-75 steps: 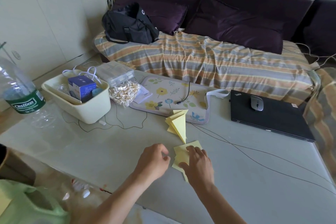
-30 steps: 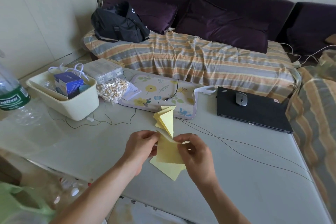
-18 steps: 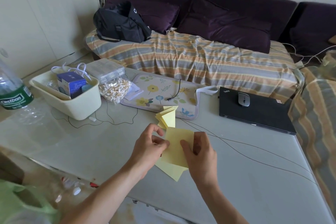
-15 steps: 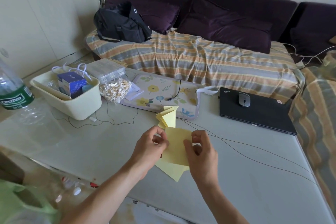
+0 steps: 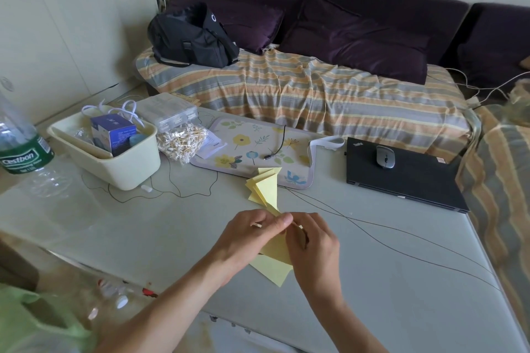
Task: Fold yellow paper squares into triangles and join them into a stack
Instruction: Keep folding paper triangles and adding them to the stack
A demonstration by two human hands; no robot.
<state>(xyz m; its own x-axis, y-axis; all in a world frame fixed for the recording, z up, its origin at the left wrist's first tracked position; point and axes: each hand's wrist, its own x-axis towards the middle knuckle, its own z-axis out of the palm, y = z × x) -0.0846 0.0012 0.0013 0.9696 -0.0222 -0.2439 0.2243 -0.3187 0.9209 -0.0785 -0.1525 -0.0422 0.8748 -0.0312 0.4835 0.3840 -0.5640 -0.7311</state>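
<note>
Pinching one yellow sheet [image 5: 277,249]: two hands, left hand [image 5: 249,241] and right hand [image 5: 314,246].

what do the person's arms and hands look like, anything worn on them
Both forearms are bare up to the frame's bottom edge, with no sleeve in view. The left hand and right hand show no gloves, rings, watch or wristband on the sides facing the camera.

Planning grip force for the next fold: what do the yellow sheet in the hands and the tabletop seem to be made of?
Yellow sheet: thin matte paper, judging by its sharp creases and flat corners as the left hand and right hand pinch it. Tabletop: smooth, slightly glossy pale surface, possibly glass or laminate; soft reflections show.
</note>
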